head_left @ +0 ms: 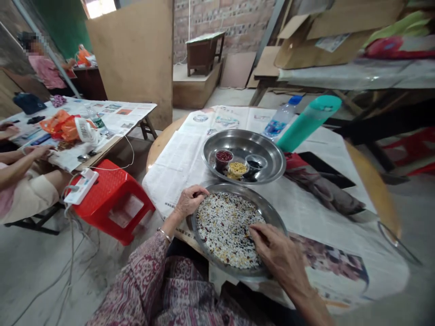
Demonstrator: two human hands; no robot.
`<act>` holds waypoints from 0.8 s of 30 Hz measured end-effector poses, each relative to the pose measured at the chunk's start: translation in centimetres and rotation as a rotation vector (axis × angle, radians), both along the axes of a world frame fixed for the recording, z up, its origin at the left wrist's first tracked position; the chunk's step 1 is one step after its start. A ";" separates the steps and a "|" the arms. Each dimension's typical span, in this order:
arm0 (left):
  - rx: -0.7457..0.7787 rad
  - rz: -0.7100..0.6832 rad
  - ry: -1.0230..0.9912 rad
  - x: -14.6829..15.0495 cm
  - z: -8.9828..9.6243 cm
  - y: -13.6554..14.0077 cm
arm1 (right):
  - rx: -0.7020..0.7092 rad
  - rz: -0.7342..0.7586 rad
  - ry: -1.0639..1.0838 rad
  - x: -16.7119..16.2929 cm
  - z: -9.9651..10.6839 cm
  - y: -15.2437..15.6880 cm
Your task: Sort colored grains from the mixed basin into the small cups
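A round metal tray (283,226) lies in front of me, its bottom covered with mixed white, dark, yellow and red grains (224,231). At its upper left rim is my left hand (190,200), fingers curled and closed on the edge. My right hand (275,249) reaches over the tray's right side, its fingertips pinched together among the grains; whatever they hold is too small to make out. Just behind, a second metal tray (207,156) carries a cup of red beans (223,158), a cup of yellow kernels (237,170) and a cup of black grains (255,163).
Newspaper (176,158) covers the round table. Behind the trays are a water bottle (282,115) and a teal bottle (307,124); a folded umbrella (322,190) lies right. A red stool (112,194) bears a power strip (81,186). Another person's hands (42,153) rest at the left table.
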State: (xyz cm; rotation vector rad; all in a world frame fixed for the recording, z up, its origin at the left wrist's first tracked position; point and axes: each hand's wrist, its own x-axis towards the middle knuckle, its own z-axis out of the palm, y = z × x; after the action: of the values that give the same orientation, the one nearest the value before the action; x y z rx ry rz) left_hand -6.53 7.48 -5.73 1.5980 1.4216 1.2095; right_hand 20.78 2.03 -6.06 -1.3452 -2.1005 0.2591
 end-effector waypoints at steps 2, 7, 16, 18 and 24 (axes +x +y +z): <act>-0.010 -0.001 -0.008 0.0 0.0 0.0 | -0.028 -0.029 0.058 0.0 -0.4 -0.3; -0.029 0.010 -0.022 0.0 0.1 -0.2 | -0.057 -0.088 0.141 -0.1 -0.9 -0.6; -0.015 0.008 -0.043 0.1 0.0 -0.4 | -0.056 -0.133 0.086 0.2 -1.8 -0.5; -0.020 0.014 -0.034 0.2 0.1 -0.4 | -0.061 -0.151 0.068 0.3 -2.0 -0.5; -0.027 0.003 -0.039 0.3 0.0 -0.4 | -0.168 -0.235 0.011 0.6 -2.1 -0.6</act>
State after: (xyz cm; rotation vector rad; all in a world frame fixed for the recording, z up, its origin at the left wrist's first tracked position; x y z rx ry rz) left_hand -6.25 7.07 -5.69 1.5467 1.4100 1.2120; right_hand 21.41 1.40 -8.14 -1.6686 -1.9237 0.3484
